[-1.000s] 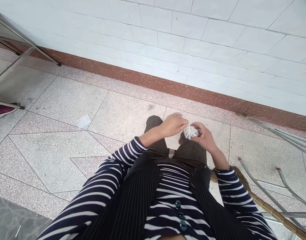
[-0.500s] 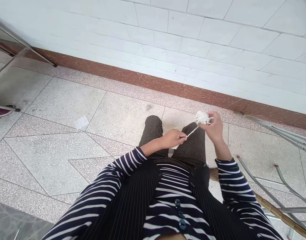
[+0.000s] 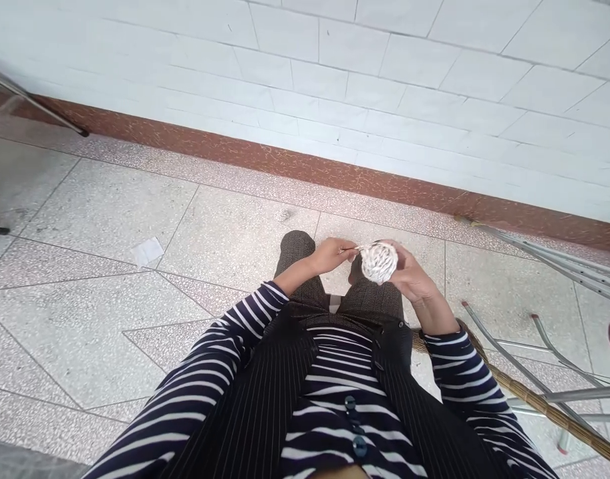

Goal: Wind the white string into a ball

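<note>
A round bundle of white cord (image 3: 379, 263), wound or looped into a ball, is in my right hand (image 3: 413, 279), whose fingers wrap its right side above my lap. My left hand (image 3: 333, 255) pinches a thin cord strand (image 3: 360, 248) just left of the bundle, between thumb and forefinger. A small dark line shows along the bundle's top edge, too fine to name. Both hands are above my knees in dark trousers (image 3: 305, 286). On the floor beyond my knees lies a small whitish ball (image 3: 281, 215), perhaps of the same cord.
A white paper scrap (image 3: 148, 252) lies on the floor to the left. Right of me are metal chair legs (image 3: 504, 346), a long straw broom handle (image 3: 544, 402) and folded metal tubing (image 3: 544, 249). A tiled wall (image 3: 305, 106) with a reddish-brown baseboard (image 3: 285, 163) faces me.
My left hand has risen, bringing the strand up beside the bundle. My right hand has moved left and down, turning the bundle so its round face shows. The gap between my hands has shrunk.
</note>
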Tool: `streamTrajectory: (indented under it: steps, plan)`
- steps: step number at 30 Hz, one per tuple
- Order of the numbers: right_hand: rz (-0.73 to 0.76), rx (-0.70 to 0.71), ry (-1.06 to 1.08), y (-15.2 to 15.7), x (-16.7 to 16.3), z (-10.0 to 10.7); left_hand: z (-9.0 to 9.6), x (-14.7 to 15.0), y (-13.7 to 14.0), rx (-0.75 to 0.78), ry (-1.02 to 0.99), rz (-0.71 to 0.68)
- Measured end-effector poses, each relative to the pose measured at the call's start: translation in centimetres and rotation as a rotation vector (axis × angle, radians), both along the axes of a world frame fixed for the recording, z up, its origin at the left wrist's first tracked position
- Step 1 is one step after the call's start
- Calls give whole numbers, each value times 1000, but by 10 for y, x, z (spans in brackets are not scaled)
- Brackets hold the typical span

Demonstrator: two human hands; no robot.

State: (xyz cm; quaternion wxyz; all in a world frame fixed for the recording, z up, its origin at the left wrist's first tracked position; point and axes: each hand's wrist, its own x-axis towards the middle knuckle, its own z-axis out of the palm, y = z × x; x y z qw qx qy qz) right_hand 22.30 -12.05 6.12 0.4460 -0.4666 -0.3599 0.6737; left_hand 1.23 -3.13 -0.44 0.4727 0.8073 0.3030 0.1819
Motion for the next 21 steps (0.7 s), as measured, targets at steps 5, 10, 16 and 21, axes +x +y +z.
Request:
streamTrajectory:
  steps: [5,10,16,21]
  plan:
    - [-257,182,-194,31,10,-1,-1,-4,-27,-220,-44,-5]
    - [-502,135,-508,57,4,-38,22,-1,-39,-194,58,-116]
    - [-475,131,-708,52,2,-67,39,-9,-24,-62,116,-89]
    - [-798,27,-178,57,30,-42,17,-22,-26,-327,82,-99]
